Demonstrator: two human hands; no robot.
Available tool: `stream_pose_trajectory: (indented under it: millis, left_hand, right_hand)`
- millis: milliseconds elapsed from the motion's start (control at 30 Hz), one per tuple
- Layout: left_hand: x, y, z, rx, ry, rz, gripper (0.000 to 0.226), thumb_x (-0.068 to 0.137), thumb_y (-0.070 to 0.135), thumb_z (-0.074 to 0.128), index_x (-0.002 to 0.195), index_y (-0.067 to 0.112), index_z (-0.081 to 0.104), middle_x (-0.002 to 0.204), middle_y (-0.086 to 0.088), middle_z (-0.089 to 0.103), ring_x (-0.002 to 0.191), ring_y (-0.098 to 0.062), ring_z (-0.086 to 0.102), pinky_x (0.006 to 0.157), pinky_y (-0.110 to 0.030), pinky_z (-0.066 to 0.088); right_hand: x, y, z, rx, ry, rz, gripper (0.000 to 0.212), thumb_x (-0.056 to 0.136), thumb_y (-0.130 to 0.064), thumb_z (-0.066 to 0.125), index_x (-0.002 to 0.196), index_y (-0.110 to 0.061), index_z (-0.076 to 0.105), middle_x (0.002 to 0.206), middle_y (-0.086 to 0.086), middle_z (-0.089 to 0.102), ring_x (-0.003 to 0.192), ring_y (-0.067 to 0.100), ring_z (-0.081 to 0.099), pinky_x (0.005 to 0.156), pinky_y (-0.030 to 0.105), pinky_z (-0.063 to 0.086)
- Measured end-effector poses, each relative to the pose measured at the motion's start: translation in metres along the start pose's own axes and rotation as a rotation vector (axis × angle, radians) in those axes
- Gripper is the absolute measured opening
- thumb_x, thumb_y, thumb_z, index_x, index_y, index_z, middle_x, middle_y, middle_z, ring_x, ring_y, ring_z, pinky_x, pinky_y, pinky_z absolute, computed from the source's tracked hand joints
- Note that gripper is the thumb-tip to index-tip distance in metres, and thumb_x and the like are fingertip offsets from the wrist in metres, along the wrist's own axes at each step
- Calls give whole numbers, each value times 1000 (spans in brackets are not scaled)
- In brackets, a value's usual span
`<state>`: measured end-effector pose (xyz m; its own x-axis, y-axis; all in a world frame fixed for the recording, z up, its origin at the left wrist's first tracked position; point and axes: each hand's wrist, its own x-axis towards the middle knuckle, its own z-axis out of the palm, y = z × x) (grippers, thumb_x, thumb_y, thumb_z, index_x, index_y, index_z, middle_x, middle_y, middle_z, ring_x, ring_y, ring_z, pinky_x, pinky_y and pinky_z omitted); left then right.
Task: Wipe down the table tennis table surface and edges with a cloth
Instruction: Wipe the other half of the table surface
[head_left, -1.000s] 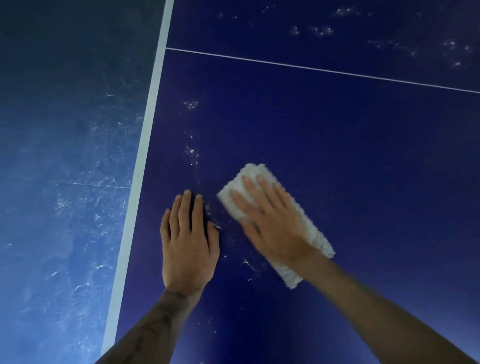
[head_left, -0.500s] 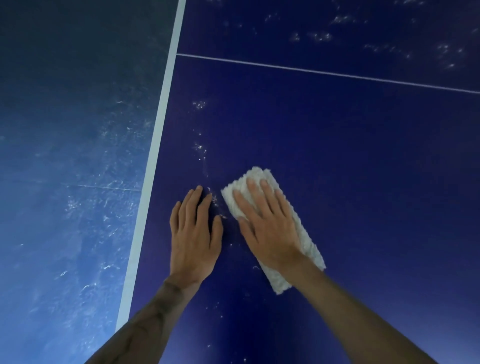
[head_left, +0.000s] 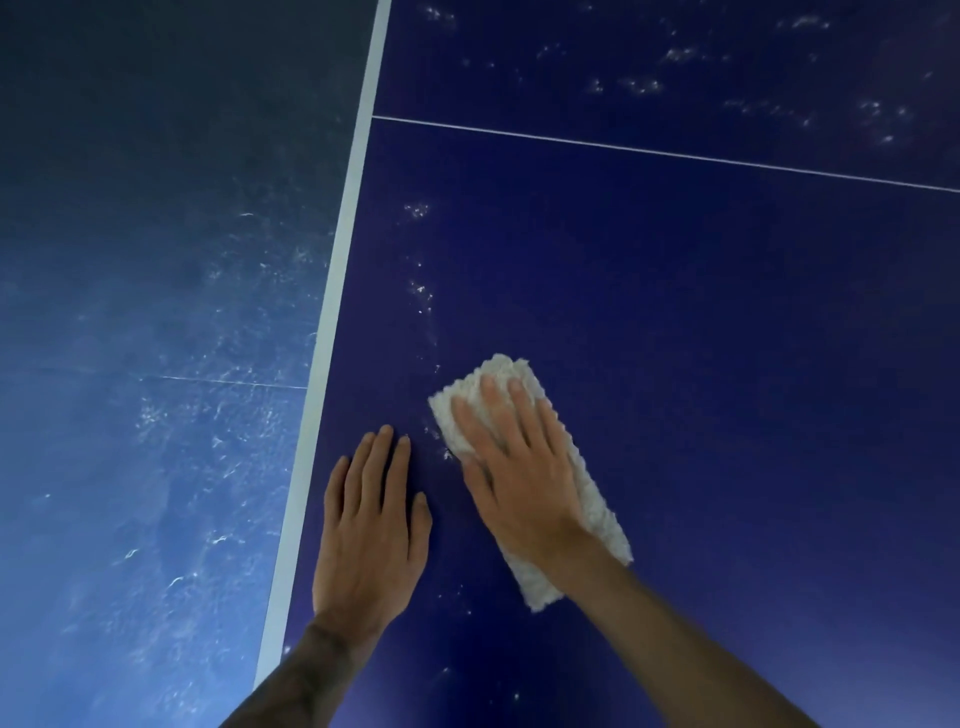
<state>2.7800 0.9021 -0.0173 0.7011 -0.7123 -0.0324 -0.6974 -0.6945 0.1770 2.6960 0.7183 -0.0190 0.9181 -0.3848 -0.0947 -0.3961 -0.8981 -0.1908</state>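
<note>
The dark blue table tennis table (head_left: 701, 364) fills the right of the head view, with a white edge stripe (head_left: 332, 312) along its left side and a thin white line (head_left: 649, 150) across it further off. A folded white cloth (head_left: 597, 514) lies on the surface. My right hand (head_left: 519, 473) presses flat on the cloth with straight fingers. Just left of it, my left hand (head_left: 371, 525) rests flat on the bare surface near the edge stripe. White specks (head_left: 421, 296) trail ahead of the cloth.
More white specks (head_left: 727, 88) are scattered beyond the thin line at the top right. Left of the table edge lies a scuffed blue floor (head_left: 145, 389).
Both hands and the cloth have shifted slightly forward along the table, and the view has moved left to right relative to the edge stripe. The hands stay flat.
</note>
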Motion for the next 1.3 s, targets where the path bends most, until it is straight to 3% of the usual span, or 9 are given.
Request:
stream_pose_trajectory:
  millis: [167, 300, 367, 567, 767, 900, 967, 1133, 1300]
  left_hand:
    - [0, -1, 1, -27, -2, -4, 60, 107, 32, 32, 158, 2, 39, 167, -16, 35, 155, -33, 32, 128, -53, 25]
    - [0, -2, 2, -33, -5, -3, 59, 108, 32, 30, 158, 2, 39, 165, -17, 37, 155, -35, 33, 127, -54, 26]
    - [0, -2, 1, -31, 3, 1, 58, 107, 30, 32, 158, 1, 39, 165, -17, 36, 155, -34, 32, 128, -54, 25]
    - [-2, -1, -2, -23, 3, 20, 58, 108, 28, 31, 160, 1, 34, 168, -17, 32, 157, -33, 29, 128, -53, 23]
    - [-1, -1, -2, -59, 10, -3, 58, 107, 26, 30, 160, 4, 34, 168, -15, 31, 157, -33, 28, 129, -53, 21]
    - [-2, 1, -2, -62, 5, -2, 57, 107, 24, 31, 160, 3, 34, 168, -16, 32, 157, -33, 28, 129, -53, 21]
    - [-1, 2, -3, -63, 8, 6, 57, 107, 23, 31, 159, 2, 35, 167, -17, 33, 157, -34, 28, 128, -54, 23]
    - [-3, 3, -5, -53, 17, 8, 57, 105, 20, 32, 158, 2, 35, 165, -19, 35, 155, -35, 30, 128, -54, 23]
    - [-2, 2, -5, -85, 10, -5, 56, 106, 23, 29, 159, 4, 35, 166, -17, 33, 156, -35, 28, 129, -53, 20]
  right_hand:
    - [-9, 61, -17, 2, -25, 277, 60, 113, -49, 11, 171, -38, 3, 180, -1, -5, 166, 24, -8, 134, 53, 9]
    - [30, 40, -21, 88, 48, 520, 63, 110, -48, 14, 171, -34, 2, 179, 4, -8, 166, 29, -8, 133, 55, 4]
    - [34, 9, -15, 95, 53, 496, 63, 111, -46, 15, 171, -34, 1, 179, 6, -8, 165, 30, -10, 134, 55, 3]
    - [-43, -33, 11, 32, 27, 118, 60, 113, -45, 25, 171, -33, 15, 180, 1, 1, 166, 26, -2, 134, 50, 7]
    - [-64, 32, -6, 15, 27, 402, 60, 113, -49, 12, 171, -37, 5, 180, 1, 2, 166, 25, -2, 134, 53, 13]
    - [-30, 23, -11, 86, 81, 608, 64, 110, -47, 16, 171, -31, 11, 180, 8, 3, 166, 32, -1, 133, 57, 10]
    - [-24, -3, -7, 95, 80, 567, 64, 110, -46, 17, 172, -31, 7, 180, 9, 0, 166, 32, -4, 134, 56, 7]
    - [-106, -31, 15, 18, 9, 54, 60, 114, -44, 20, 172, -32, 10, 180, 4, 0, 166, 30, 0, 134, 50, 3]
    - [-138, 40, 1, 6, 5, 308, 60, 113, -45, 19, 171, -40, 3, 180, -1, 1, 166, 24, -4, 134, 49, 6]
